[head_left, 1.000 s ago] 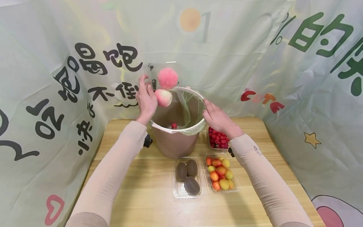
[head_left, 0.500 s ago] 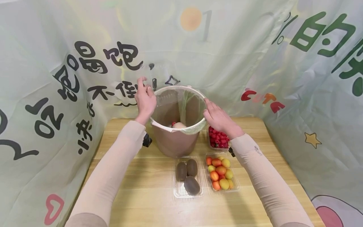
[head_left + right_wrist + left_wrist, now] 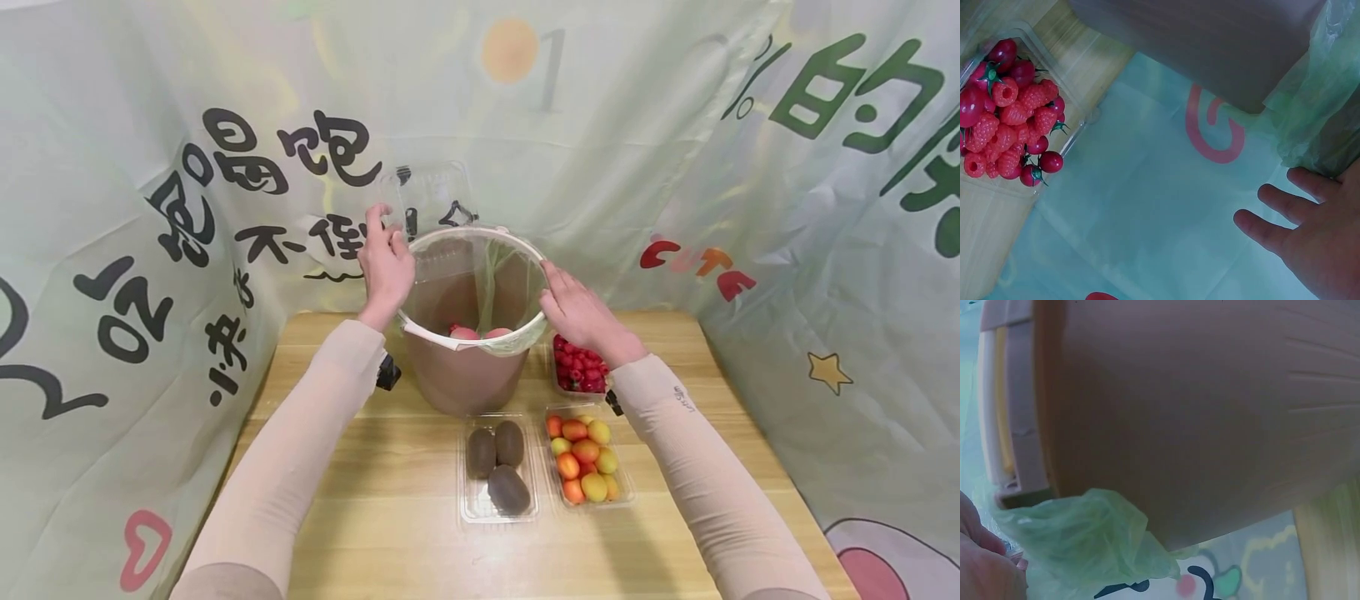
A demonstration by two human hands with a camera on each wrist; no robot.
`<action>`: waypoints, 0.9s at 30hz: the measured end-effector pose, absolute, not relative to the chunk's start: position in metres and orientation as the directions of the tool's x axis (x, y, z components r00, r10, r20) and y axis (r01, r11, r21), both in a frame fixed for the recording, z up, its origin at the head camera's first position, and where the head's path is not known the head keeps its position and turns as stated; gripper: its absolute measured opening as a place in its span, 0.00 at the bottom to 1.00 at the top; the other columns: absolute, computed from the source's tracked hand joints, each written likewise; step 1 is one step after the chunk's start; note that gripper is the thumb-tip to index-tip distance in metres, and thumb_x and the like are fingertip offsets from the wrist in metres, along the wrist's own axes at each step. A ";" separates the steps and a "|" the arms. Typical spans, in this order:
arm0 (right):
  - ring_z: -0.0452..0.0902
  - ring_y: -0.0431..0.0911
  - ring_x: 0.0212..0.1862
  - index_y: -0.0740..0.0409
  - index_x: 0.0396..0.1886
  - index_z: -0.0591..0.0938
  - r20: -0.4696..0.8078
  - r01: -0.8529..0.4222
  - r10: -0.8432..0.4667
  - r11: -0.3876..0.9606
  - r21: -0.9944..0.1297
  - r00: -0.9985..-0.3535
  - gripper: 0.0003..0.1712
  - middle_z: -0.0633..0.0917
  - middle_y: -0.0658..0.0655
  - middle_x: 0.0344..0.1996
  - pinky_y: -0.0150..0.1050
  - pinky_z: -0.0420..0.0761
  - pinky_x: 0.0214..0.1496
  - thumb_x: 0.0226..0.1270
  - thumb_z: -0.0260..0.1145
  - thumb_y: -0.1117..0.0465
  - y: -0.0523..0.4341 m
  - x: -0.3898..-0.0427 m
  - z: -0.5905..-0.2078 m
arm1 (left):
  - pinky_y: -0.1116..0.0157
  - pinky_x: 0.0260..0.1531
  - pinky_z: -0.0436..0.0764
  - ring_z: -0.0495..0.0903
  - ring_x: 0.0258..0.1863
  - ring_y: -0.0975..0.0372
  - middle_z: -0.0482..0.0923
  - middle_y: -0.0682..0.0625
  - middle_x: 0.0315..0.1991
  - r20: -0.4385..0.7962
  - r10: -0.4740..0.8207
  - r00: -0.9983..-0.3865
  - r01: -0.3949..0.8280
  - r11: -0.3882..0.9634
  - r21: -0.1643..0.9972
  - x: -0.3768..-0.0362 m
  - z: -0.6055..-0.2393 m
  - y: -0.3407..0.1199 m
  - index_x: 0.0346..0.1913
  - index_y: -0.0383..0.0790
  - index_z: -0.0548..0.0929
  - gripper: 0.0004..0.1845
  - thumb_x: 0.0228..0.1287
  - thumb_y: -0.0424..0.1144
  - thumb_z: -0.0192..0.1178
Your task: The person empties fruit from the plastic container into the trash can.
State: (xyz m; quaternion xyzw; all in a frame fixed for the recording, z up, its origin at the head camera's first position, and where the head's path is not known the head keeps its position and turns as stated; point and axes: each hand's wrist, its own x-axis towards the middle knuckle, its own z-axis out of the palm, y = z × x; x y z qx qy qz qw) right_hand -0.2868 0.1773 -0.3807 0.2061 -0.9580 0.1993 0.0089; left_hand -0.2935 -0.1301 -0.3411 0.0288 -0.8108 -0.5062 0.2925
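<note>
A brown bin (image 3: 463, 379) with a green liner bag (image 3: 501, 283) stands at the back of the wooden table (image 3: 390, 517). My left hand (image 3: 386, 260) is at the bin's left rim. It holds an empty clear plastic tray (image 3: 429, 196) tilted up above the opening. Two pink peaches (image 3: 465, 332) lie inside the bin, just visible over the near rim. My right hand (image 3: 573, 307) rests with straight fingers on the right rim. In the left wrist view the bin's wall (image 3: 1197, 412) and liner (image 3: 1085, 540) fill the frame. The right wrist view shows my right hand (image 3: 1310, 237) by the liner (image 3: 1319, 106).
Three clear trays lie in front and to the right of the bin: kiwis (image 3: 497, 467), small orange and yellow fruits (image 3: 583, 458), and raspberries with cherry tomatoes (image 3: 577, 367), whose tray (image 3: 1010, 112) also appears in the right wrist view. Printed cloth walls close in on three sides.
The two peaches fell from the tilted tray into the bin, leaving the tray empty. Both hands stayed almost where they were.
</note>
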 end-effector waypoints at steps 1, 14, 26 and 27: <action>0.54 0.64 0.84 0.60 0.87 0.48 0.099 -0.398 -0.391 0.835 -0.379 -0.915 0.41 0.57 0.67 0.84 0.62 0.58 0.84 0.82 0.39 0.47 0.177 -0.287 -0.381 | 0.47 0.63 0.80 0.83 0.65 0.45 0.84 0.37 0.64 0.444 -0.342 -0.828 0.249 0.486 0.838 -0.293 -0.341 -0.130 0.68 0.44 0.70 0.19 0.80 0.30 0.50; 0.54 0.64 0.84 0.61 0.86 0.48 0.112 -0.408 -0.397 0.830 -0.379 -0.911 0.41 0.57 0.67 0.84 0.61 0.58 0.85 0.82 0.36 0.46 0.179 -0.286 -0.382 | 0.51 0.73 0.74 0.81 0.69 0.49 0.83 0.37 0.65 0.424 -0.366 -0.829 0.237 0.456 0.858 -0.293 -0.348 -0.138 0.71 0.45 0.68 0.21 0.81 0.30 0.50; 0.54 0.64 0.84 0.61 0.87 0.48 0.106 -0.408 -0.400 0.830 -0.380 -0.911 0.42 0.57 0.67 0.84 0.60 0.58 0.85 0.82 0.35 0.45 0.178 -0.286 -0.381 | 0.52 0.64 0.83 0.87 0.59 0.47 0.84 0.35 0.63 0.427 -0.385 -0.819 0.280 0.381 0.881 -0.279 -0.344 -0.153 0.70 0.39 0.67 0.20 0.80 0.29 0.50; 0.54 0.64 0.84 0.61 0.87 0.48 0.107 -0.408 -0.399 0.829 -0.382 -0.911 0.41 0.57 0.67 0.84 0.61 0.58 0.85 0.82 0.36 0.45 0.178 -0.286 -0.381 | 0.53 0.63 0.84 0.88 0.58 0.47 0.84 0.35 0.63 0.425 -0.382 -0.820 0.281 0.378 0.882 -0.278 -0.343 -0.155 0.70 0.39 0.68 0.20 0.80 0.28 0.50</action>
